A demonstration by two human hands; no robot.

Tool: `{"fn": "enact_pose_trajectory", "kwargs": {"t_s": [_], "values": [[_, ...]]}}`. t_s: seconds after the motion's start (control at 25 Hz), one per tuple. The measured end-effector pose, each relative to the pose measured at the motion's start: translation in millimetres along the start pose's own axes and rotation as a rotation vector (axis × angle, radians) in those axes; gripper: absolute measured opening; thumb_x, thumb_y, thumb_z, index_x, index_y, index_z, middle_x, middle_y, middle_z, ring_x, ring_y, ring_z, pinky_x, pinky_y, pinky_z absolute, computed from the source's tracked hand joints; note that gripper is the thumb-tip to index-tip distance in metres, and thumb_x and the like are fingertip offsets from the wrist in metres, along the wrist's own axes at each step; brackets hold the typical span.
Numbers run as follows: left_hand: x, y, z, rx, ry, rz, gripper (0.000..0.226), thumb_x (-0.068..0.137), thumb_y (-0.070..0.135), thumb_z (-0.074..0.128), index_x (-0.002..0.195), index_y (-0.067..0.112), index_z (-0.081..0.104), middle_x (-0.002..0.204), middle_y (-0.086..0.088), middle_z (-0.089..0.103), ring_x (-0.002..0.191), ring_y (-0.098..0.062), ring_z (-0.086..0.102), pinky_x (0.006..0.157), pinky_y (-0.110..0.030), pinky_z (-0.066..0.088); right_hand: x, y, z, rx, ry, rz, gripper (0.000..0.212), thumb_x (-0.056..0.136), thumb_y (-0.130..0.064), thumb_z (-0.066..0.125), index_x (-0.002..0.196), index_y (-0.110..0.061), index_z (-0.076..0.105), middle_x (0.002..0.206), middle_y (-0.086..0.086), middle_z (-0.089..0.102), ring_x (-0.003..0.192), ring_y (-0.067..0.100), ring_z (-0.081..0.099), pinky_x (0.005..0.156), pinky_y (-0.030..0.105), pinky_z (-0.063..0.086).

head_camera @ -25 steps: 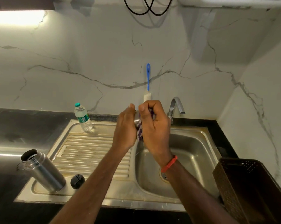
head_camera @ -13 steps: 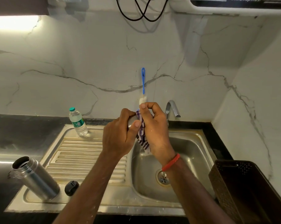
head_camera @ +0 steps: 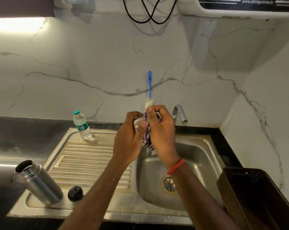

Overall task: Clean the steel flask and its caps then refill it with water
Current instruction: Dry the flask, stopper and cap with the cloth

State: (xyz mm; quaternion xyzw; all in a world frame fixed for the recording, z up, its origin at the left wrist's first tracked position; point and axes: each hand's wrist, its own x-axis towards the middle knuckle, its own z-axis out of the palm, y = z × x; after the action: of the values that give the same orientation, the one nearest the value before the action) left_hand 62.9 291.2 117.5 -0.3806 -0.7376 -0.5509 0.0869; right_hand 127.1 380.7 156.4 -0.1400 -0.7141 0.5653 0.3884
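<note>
White marble-look wall (head_camera: 90,63), grey veins, corner at right. Black table (head_camera: 32,130) with inset steel sink (head_camera: 198,150) and chrome tap (head_camera: 179,112). Light strip (head_camera: 16,24) top left, glare on the table. Black cables (head_camera: 150,17) loop under a white appliance (head_camera: 223,11), probably a water purifier.

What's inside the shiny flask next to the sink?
The flask is uncapped; only the dark inner wall near its mouth shows. Deeper down is hidden, so any water cannot be seen.
</note>
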Motion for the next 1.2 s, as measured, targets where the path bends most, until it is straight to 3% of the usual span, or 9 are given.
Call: {"fn": "enact_pose_trajectory", "kwargs": {"t_s": [0.08, 0.16, 0.32, 0.44, 0.52, 0.6, 0.76, 1.0, 1.2], "values": [[0.0, -14.4, -2.7, 0.236, 0.091, 0.132, 0.068, 0.092, 0.079, 0.017, 0.105, 0.023, 0.052, 0.076, 0.012, 0.061, 0.065, -0.006, 0.061, 0.054, -0.031, 0.048, 2.1, -3.7, 3.8, 0.056, -0.024, 0.160, 0.017, 0.099, -0.038, 0.054, 0.098, -0.024, 0.063, 0.091, -0.007, 0.069, 0.083, 0.002, 0.067, 0.073, 0.014, 0.051], [1.7, -8.8, -6.5, 0.190, 0.170, 0.060, 0.062, 0.096, 0.073, 0.019, 0.089, 0.022, 0.052, 0.067, 0.011, 0.056, 0.059, -0.007, 0.056, 0.054, -0.033, 0.044, -6.9, -5.0, 13.3, 0.067, -0.022, 0.035, 0.018, 0.100, -0.035, 0.054, 0.098, -0.019, 0.062, 0.086, -0.006, 0.066, 0.080, 0.004, 0.065, 0.071, 0.015, 0.051], [22.7, 14.1, -16.6, -0.732, -0.004, -0.827, 0.051, 0.100, 0.055, 0.042, 0.084, 0.017, 0.072, 0.069, -0.001, 0.071, 0.063, -0.014, 0.067, 0.062, -0.033, 0.047, -18.1, 15.9, 11.8, -0.254, -0.089, -0.662, 0.018, 0.101, -0.031, 0.053, 0.092, -0.018, 0.061, 0.074, -0.005, 0.063, 0.072, 0.009, 0.058, 0.075, 0.036, 0.049], [20.2, 3.7, -28.7, -0.857, -0.138, -1.057, 0.048, 0.092, 0.056, 0.056, 0.087, 0.011, 0.074, 0.070, -0.003, 0.069, 0.057, -0.016, 0.061, 0.051, -0.025, 0.044, -14.5, 36.0, -7.5, -0.469, -0.238, -0.999, 0.017, 0.101, -0.040, 0.054, 0.093, -0.026, 0.059, 0.083, -0.002, 0.066, 0.084, 0.017, 0.060, 0.085, 0.039, 0.044], [15.4, -8.1, -31.5, -0.887, -0.187, -1.058, 0.053, 0.085, 0.062, 0.056, 0.080, 0.011, 0.071, 0.063, -0.006, 0.058, 0.047, -0.017, 0.047, 0.047, -0.022, 0.029, -16.0, 40.9, -13.3, -0.316, -0.169, -0.896, 0.014, 0.100, -0.040, 0.054, 0.092, -0.030, 0.059, 0.088, -0.011, 0.065, 0.086, 0.013, 0.058, 0.082, 0.037, 0.046], [11.8, -16.0, -34.0, -1.003, -0.236, -1.036, 0.056, 0.080, 0.066, 0.053, 0.073, 0.012, 0.067, 0.057, -0.006, 0.048, 0.045, -0.015, 0.037, 0.051, -0.024, 0.018, -15.0, 32.4, -14.7, -0.025, -0.017, -0.538, 0.007, 0.097, -0.039, 0.057, 0.092, -0.041, 0.059, 0.089, -0.019, 0.061, 0.082, 0.009, 0.058, 0.075, 0.034, 0.050], [6.2, -27.4, -39.6, -1.192, -0.294, -1.006, 0.064, 0.078, 0.070, 0.053, 0.078, 0.008, 0.068, 0.055, -0.007, 0.048, 0.048, -0.015, 0.038, 0.051, -0.024, 0.023, 0.9, 13.8, -21.4, 0.270, 0.234, -0.157, 0.007, 0.100, -0.024, 0.055, 0.100, -0.031, 0.057, 0.094, -0.008, 0.059, 0.087, 0.006, 0.058, 0.077, 0.024, 0.052], [2.3, -26.7, -21.7, -1.169, -0.293, -1.068, 0.061, 0.082, 0.069, 0.048, 0.078, 0.011, 0.064, 0.056, -0.007, 0.046, 0.047, -0.014, 0.036, 0.050, -0.023, 0.022, -4.3, 3.0, 4.2, 0.141, -0.276, -0.120, 0.051, 0.098, -0.015, 0.058, 0.144, -0.028, 0.040, 0.122, -0.019, 0.063, 0.112, 0.010, 0.065, 0.088, 0.032, 0.058], [-6.8, -32.8, -31.4, -1.231, -0.201, -1.135, 0.055, 0.074, 0.063, 0.054, 0.072, 0.010, 0.066, 0.054, -0.004, 0.046, 0.043, -0.013, 0.036, 0.052, -0.021, 0.019, -13.6, 25.6, -13.7, 0.048, -0.293, 0.003, 0.044, 0.093, -0.036, 0.060, 0.137, -0.028, 0.055, 0.120, -0.011, 0.067, 0.112, 0.010, 0.065, 0.093, 0.041, 0.058]]}}
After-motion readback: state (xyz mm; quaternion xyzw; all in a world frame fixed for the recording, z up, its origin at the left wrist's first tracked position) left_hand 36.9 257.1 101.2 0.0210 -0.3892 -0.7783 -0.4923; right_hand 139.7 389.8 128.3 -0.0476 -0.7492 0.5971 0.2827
